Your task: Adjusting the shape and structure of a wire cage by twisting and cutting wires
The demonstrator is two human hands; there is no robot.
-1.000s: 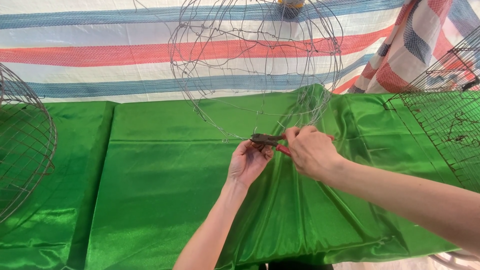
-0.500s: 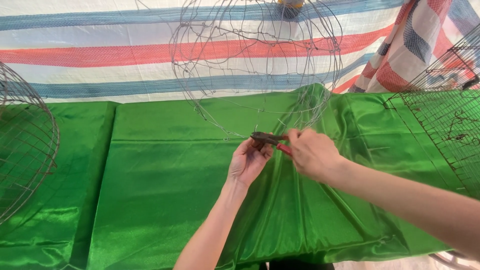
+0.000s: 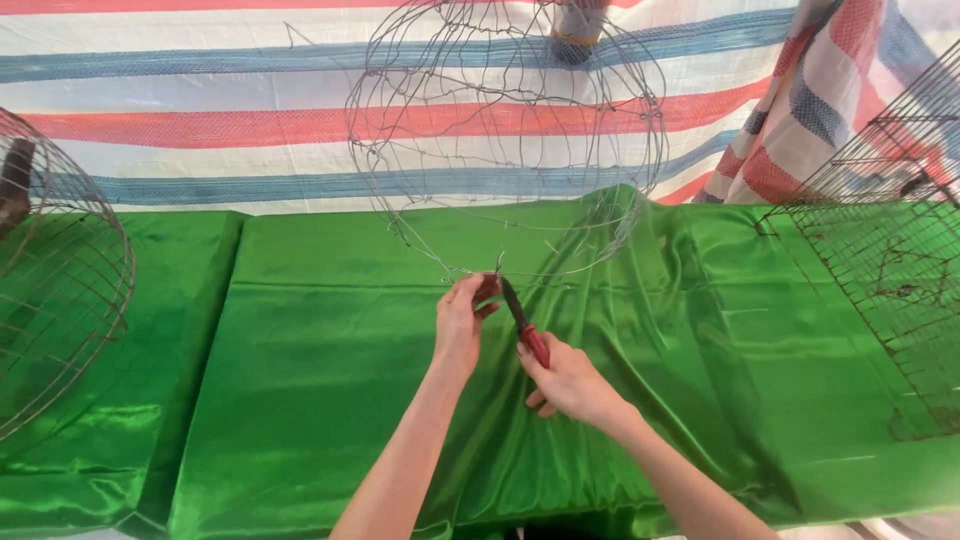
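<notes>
A green cloth (image 3: 330, 380) covers my table. On it, against a striped tarp (image 3: 200, 130), stands the wire frame (image 3: 505, 140): a rounded, open cage of thin bent wire, its bottom rim just above my hands. My right hand (image 3: 570, 380) is closed around red-handled pliers (image 3: 525, 325), tip at that rim. My left hand (image 3: 462, 320) pinches the wire there.

No packages, signs or screens anywhere around the hands. Only candidate: a yellow band, maybe a label, on the grey cylinder (image 3: 578, 25) far above them; too blurred to tell.
</notes>
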